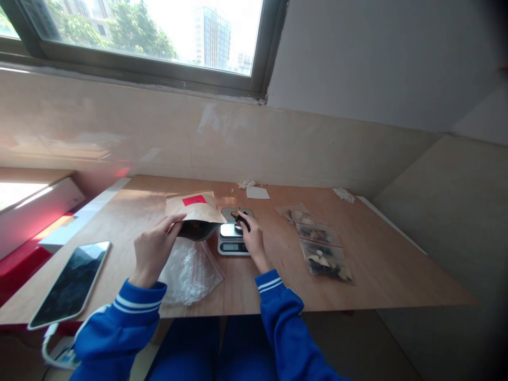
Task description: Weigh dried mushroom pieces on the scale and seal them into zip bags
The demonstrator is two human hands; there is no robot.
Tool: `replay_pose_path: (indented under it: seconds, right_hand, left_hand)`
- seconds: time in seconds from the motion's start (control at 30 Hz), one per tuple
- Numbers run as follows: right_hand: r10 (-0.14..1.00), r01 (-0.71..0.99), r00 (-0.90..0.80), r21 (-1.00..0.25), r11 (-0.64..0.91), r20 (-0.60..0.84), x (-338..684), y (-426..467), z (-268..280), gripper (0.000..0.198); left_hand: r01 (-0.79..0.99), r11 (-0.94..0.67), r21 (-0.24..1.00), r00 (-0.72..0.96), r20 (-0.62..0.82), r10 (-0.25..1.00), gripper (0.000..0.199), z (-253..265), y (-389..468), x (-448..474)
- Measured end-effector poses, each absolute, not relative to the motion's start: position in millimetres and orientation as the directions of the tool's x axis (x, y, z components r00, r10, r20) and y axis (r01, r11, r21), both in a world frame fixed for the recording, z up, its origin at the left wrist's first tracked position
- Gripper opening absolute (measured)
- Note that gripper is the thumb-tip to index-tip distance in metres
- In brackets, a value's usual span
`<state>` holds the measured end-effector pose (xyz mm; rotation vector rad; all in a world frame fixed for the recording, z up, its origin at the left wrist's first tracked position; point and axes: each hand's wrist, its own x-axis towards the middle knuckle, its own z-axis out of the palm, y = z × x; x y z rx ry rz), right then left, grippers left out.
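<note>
My left hand (154, 248) grips the rim of a brown paper pouch (177, 205) with a red label, its dark mouth gaping towards me. What lies inside the pouch is too dark to make out. My right hand (254, 241) is over a small digital kitchen scale (223, 247), fingers closed round a small black piece (243, 221). Other tan and dark bits show by the fingertips; I cannot tell which rest on the plate. The scale's display is lit, but its figures are unreadable. Under the pouch are clear zip bags (190, 278).
To the right lie several zip bags of dark and tan pieces (323, 259). A tablet (71, 286) with a white cable (47, 338) sits at the left edge. Crumpled tissue (246, 184) and a white card (257, 193) lie near the wall, below the window.
</note>
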<state>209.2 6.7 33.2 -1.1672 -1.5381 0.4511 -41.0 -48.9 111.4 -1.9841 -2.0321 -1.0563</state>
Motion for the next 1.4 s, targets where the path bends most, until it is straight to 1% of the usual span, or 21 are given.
replay_pose_path:
  seconds: [0.07,0.13,0.23,0.33,0.47,0.67,0.9,1.07,1.3,1.4]
  right_hand:
    - [0.836,0.45,0.047,-0.759,0.471,0.547,209,9,32,0.036]
    - [0.829,0.454,0.045,-0.75,0.481,0.558,210,9,29,0.039]
    - [0.821,0.454,0.115,-0.764,0.458,0.56,215,10,24,0.04]
    - [0.814,0.451,0.17,-0.779,0.436,0.555,220,13,20,0.036]
    - [0.809,0.455,0.14,-0.763,0.459,0.571,223,16,18,0.03]
    - [0.786,0.455,0.177,-0.758,0.468,0.592,222,23,23,0.027]
    - [0.782,0.458,0.087,-0.722,0.518,0.617,214,32,32,0.025]
    - [0.804,0.433,0.002,-0.725,0.536,0.595,206,32,32,0.025]
    - [0.803,0.432,0.031,-0.732,0.527,0.596,203,35,29,0.028]
    - [0.797,0.467,0.025,-0.712,0.525,0.604,205,37,27,0.03]
  left_hand:
    - [0.919,-0.108,0.379,-0.124,0.539,0.833,0.027,108,-49,-41]
    - [0.922,-0.12,0.368,-0.111,0.549,0.829,0.028,107,-49,-42]
    - [0.924,-0.128,0.361,-0.099,0.548,0.831,0.027,106,-49,-42]
    - [0.924,-0.12,0.362,-0.101,0.537,0.838,0.025,106,-49,-40]
    - [0.925,-0.119,0.361,-0.099,0.532,0.841,0.023,106,-50,-38]
    - [0.929,-0.132,0.347,-0.083,0.54,0.838,0.023,104,-51,-39]
    - [0.926,-0.149,0.348,-0.075,0.554,0.829,0.022,103,-51,-40]
    - [0.924,-0.148,0.354,-0.078,0.553,0.83,0.022,104,-52,-38]
    - [0.924,-0.148,0.353,-0.077,0.55,0.832,0.023,105,-52,-37]
    - [0.924,-0.135,0.357,-0.087,0.542,0.836,0.023,105,-52,-37]
